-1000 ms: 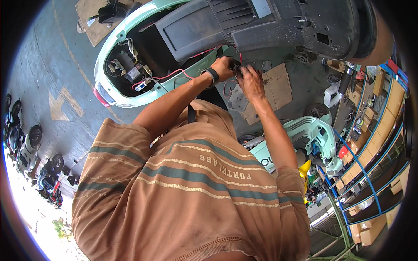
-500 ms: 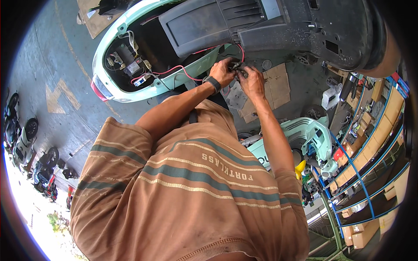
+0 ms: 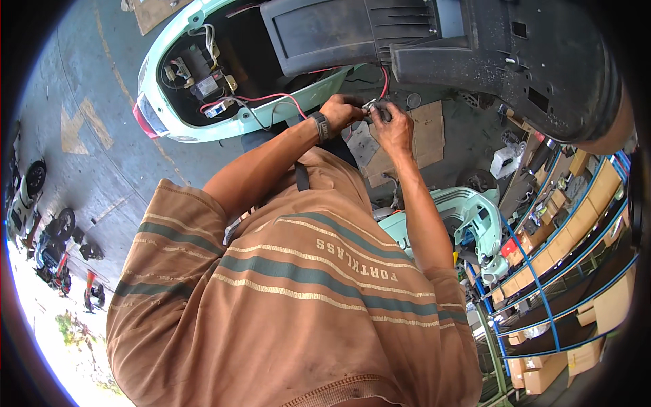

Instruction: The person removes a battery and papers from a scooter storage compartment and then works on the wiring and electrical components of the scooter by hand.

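My left hand (image 3: 341, 112) and my right hand (image 3: 393, 127) meet beside the open mint-green scooter body (image 3: 298, 100). Both are closed, their fingertips pinching something small, partly hidden, with a pale metallic bit (image 3: 369, 104) showing between them. One stretch of red cable (image 3: 274, 97) runs from the scooter's compartment toward my left wrist. Another red cable (image 3: 386, 80) comes down to the fingers of my right hand from under the black plastic panel. Inside the compartment sit a dark box (image 3: 205, 87) and a small white-and-blue part (image 3: 217, 108) among wires.
A large black plastic panel (image 3: 325, 34) overhangs the scooter just beyond my hands. Flattened cardboard (image 3: 424, 139) lies on the floor to the right. A loose mint-green fairing (image 3: 485, 227) and blue-edged shelving with boxes (image 3: 542, 261) stand further right. Parked motorcycles (image 3: 57, 237) are at the left.
My left hand has turned slightly, so its watch face shows. The pale metallic bit has come into sight between my fingertips. The whole view has shifted a little.
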A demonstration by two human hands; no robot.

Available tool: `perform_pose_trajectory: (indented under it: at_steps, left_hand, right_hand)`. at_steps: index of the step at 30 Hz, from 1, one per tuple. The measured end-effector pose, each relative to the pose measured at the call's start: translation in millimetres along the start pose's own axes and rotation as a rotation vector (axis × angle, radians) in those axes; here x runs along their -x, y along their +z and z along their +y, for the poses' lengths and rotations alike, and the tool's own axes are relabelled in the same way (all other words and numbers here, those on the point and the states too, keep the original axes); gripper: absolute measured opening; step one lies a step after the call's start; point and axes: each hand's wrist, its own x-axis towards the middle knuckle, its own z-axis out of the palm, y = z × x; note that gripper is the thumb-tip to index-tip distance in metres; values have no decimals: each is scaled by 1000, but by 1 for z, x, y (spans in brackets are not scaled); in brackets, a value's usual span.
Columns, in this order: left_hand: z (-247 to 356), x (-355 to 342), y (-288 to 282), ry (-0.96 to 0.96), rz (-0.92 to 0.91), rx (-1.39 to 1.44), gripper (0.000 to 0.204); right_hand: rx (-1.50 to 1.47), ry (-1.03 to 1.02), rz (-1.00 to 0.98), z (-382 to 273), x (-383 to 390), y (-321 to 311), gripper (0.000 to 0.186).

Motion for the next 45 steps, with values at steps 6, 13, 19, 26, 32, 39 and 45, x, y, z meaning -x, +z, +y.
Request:
perform_pose_trajectory:
  at_steps: [6, 13, 19, 26, 32, 39, 45]
  left_hand:
    - [-28, -24, -2, 276, -4, -209, 27]
    - [-11, -1, 22, 207, 339, -458, 27]
    - [-12, -3, 19, 295, 259, -429, 28]
    - [-11, -2, 23, 301, 299, -446, 28]
    - [-7, 2, 28, 265, 334, -481, 30]
    - [-3, 3, 28, 276, 338, -495, 30]
    - [-3, 3, 29, 259, 343, -478, 29]
  right_hand:
    - [28, -54, 26, -4, 0, 3, 20]
    - [332, -222, -34, -2, -6, -3, 20]
    - [454, -291, -36, 6, -5, -2, 21]
    - [268, -201, -27, 16, -5, 1, 24]
    - [103, 145, -60, -2, -7, -2, 25]
    - [154, 49, -7, 10, -3, 3, 23]
    - [195, -70, 63, 6, -1, -1, 19]
